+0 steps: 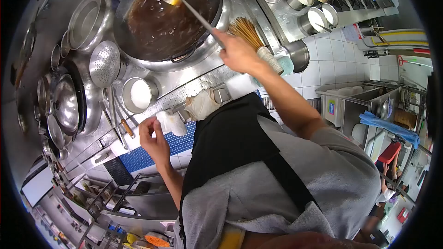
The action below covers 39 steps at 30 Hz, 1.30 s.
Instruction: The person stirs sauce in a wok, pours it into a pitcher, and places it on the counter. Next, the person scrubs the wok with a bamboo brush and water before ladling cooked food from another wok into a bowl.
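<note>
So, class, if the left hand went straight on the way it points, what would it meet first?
Most likely the steel pot with white contents, ahead of the left hand; depth is unclear, so it might pass over the rim.

Right hand: fingers wrapped in a closed grip, back of the hand exposed to view. Right wrist: roughly in line with the right forearm, which reaches forward behind the hand. Left hand: well apart from the right hand, to its left and nearer the body; fingers loosely curled, thumb extended beside them. Left forearm: behind the left hand, upper portion hidden.
</note>
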Motion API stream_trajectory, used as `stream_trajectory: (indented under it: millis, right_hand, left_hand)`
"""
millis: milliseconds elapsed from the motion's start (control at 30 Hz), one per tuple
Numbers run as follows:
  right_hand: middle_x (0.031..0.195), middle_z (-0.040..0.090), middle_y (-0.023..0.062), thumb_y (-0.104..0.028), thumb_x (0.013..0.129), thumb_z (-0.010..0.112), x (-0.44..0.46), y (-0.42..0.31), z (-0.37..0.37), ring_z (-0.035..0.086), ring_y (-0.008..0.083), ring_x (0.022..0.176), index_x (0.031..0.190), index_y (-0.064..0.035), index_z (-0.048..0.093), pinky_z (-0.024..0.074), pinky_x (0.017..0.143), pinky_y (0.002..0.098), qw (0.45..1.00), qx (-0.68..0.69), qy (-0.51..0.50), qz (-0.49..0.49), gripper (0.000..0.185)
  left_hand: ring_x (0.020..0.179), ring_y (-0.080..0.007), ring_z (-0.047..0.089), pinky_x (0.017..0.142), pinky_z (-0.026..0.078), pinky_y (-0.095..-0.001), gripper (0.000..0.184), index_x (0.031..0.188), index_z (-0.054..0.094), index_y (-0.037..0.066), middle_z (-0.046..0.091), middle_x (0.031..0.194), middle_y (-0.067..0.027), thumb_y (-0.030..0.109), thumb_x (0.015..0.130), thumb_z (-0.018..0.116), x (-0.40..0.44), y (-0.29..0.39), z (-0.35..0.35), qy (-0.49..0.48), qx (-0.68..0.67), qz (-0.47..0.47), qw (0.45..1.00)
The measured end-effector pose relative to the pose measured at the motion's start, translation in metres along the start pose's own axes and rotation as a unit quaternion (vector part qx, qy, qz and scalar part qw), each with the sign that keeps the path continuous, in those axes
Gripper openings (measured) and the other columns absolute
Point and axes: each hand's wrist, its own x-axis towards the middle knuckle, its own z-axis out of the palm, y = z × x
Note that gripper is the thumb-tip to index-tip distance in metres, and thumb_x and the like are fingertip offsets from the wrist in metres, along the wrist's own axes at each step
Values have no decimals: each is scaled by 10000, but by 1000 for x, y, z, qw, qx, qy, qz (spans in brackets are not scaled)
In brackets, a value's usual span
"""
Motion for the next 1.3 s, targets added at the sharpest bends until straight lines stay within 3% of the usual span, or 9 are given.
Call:
stream_trajectory:
  millis: [67, 233, 333, 433, 567, 667, 767, 967, 1300]
  right_hand:
    - [863, 679, 155, -70, 910, 665, 10, -17, 11, 625, 195, 561, 1576, -148, 415, 520, 477, 354, 990, 112, -57, 70, 716]
    - [752, 634, 31, -33, 861, 691, -9, 19, -7, 544, 94, 513, 1549, -70, 442, 421, 420, 261, 834, 508, -155, 149, 733]
    - [797, 668, 74, -25, 873, 662, -34, 20, -47, 583, 128, 551, 1533, -69, 469, 463, 440, 305, 863, 455, -153, 155, 689]
    - [840, 670, 99, -23, 889, 614, -35, 10, -27, 565, 130, 544, 1529, -58, 482, 472, 504, 318, 991, 127, -26, 30, 653]
    - [865, 669, 123, -20, 891, 607, 13, 19, 37, 559, 137, 541, 1552, -62, 444, 480, 505, 334, 996, 49, 56, -48, 682]
    - [897, 661, 100, 5, 897, 608, 15, 20, 36, 549, 119, 533, 1556, -79, 441, 451, 434, 302, 894, 425, -109, 89, 685]
    - [759, 601, 55, 0, 892, 636, -15, 23, -19, 571, 114, 533, 1533, -37, 454, 437, 391, 283, 830, 515, -148, 155, 667]
    - [860, 685, 168, -24, 882, 609, -15, 21, -21, 635, 187, 569, 1546, -82, 451, 512, 512, 363, 999, 9, 19, -31, 685]
    - [761, 629, 90, -25, 884, 624, -28, 20, -32, 568, 179, 549, 1545, -44, 441, 512, 571, 342, 902, 380, -165, 121, 686]
  left_hand:
    - [877, -142, 666, 789, 550, -283, 107, 1086, 670, -12, 675, 1051, -95, 50, 1004, 642, 13, 14, 5, -13, -15, 41, 999]
    - [856, -196, 666, 752, 548, -292, 82, 1022, 682, -24, 660, 1024, -130, -24, 940, 685, 8, 33, 28, -14, -77, 76, 994]
    - [849, -196, 661, 746, 545, -293, 80, 1027, 687, -22, 661, 1018, -130, -3, 950, 678, -1, 34, 20, 4, -88, 35, 996]
    - [841, -196, 657, 739, 543, -297, 79, 1028, 690, -20, 663, 1011, -133, 6, 957, 668, -8, 27, 24, 6, -99, 18, 995]
    - [851, -188, 654, 745, 542, -299, 85, 1035, 685, -20, 665, 1015, -124, 15, 959, 672, -2, 38, 35, -27, -93, 59, 994]
    - [899, -160, 644, 773, 538, -276, 99, 1047, 682, -33, 664, 1031, -106, 32, 972, 678, 4, 46, 37, -55, -99, 72, 991]
    - [814, -214, 667, 729, 547, -310, 91, 1032, 680, -19, 670, 997, -137, 6, 944, 681, 5, 46, 36, -17, -113, 78, 990]
    - [822, -225, 668, 734, 547, -317, 82, 1004, 688, -27, 671, 998, -138, 16, 935, 694, 12, 57, 37, -21, -102, 99, 990]
    - [844, -259, 681, 771, 553, -343, 88, 994, 695, -32, 659, 982, -148, 11, 917, 704, 43, 123, 75, -119, -152, 194, 962]
